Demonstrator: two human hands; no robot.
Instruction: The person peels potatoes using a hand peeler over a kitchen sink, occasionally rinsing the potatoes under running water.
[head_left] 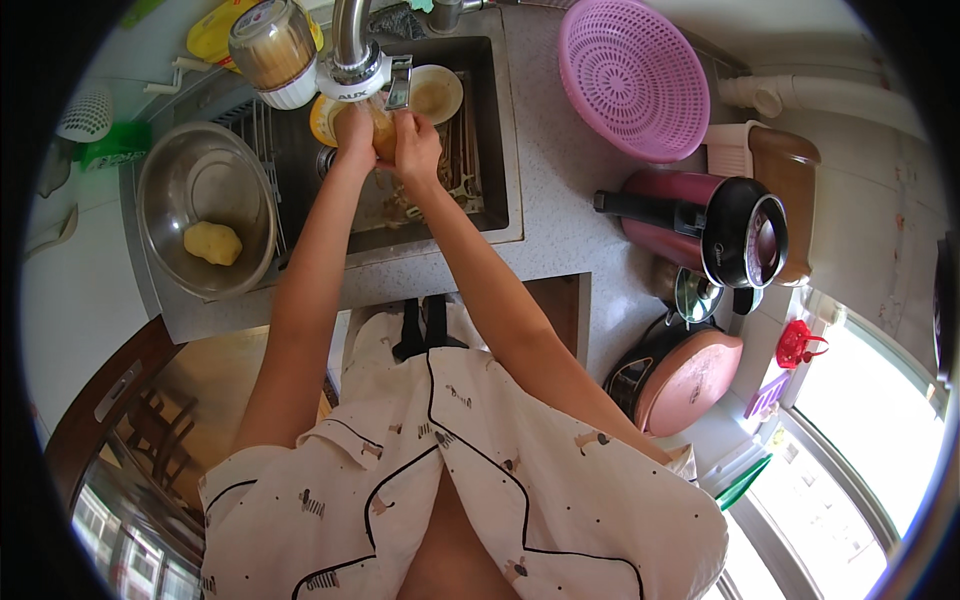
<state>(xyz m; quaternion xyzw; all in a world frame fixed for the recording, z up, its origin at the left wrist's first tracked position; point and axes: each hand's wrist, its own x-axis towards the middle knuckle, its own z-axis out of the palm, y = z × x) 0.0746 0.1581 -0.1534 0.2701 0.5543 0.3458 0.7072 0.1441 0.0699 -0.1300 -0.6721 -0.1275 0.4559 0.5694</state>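
Observation:
Both my hands are together over the sink (505, 150), just under the tap (352, 60). My left hand (354, 135) and my right hand (415, 145) are closed round a tan, rounded potato (383, 128) from either side; the fingers partly cover it. Beneath them, brown peelings (400, 210) are scattered over the sink bottom. A pale bowl (437, 95) stands in the sink by my right hand, and a yellow-rimmed dish (323, 120) shows beside my left. To the left, a peeled potato (213, 243) lies in a steel basin (165, 205).
A pink plastic colander (635, 80) leans at the back right of the counter. Nearer stand a maroon pot with a black handle (660, 210), a brown container (785, 190) and a round pink pan (690, 382). A jar with a white lid (272, 55) is left of the tap.

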